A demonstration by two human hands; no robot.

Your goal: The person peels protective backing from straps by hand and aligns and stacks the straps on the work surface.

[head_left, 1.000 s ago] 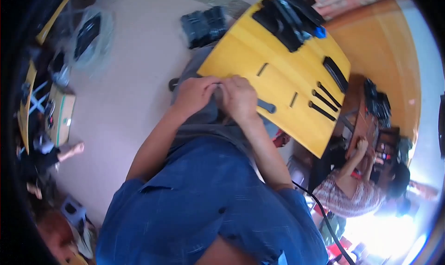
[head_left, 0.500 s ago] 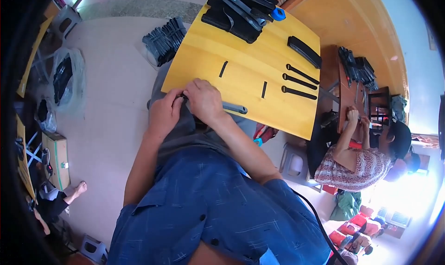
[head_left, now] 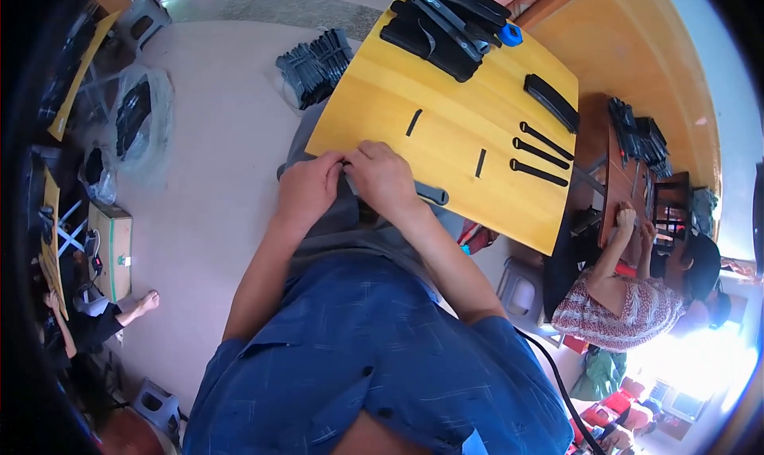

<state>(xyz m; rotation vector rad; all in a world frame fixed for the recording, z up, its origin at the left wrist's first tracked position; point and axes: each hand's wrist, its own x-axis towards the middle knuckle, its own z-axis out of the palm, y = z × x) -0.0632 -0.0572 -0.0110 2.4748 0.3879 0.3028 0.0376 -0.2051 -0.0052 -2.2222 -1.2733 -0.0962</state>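
Observation:
Close together at the near left corner of the yellow table, my left hand and my right hand pinch a small dark piece, mostly hidden by the fingers. A grey strip lies at the table edge beside my right hand. Two short black strips rest farther in on the tabletop. Several black straps with looped ends lie to the right, near a thicker black bundle.
Black pouches and a blue roll sit at the table's far end. Bundled dark straps are on the floor behind. At right, a person sits at a brown table. A grey stool stands nearby.
The camera view has shifted, moving the whole scene across the frame. My hands remain together at the table corner, their fingers slightly repositioned around the small dark piece.

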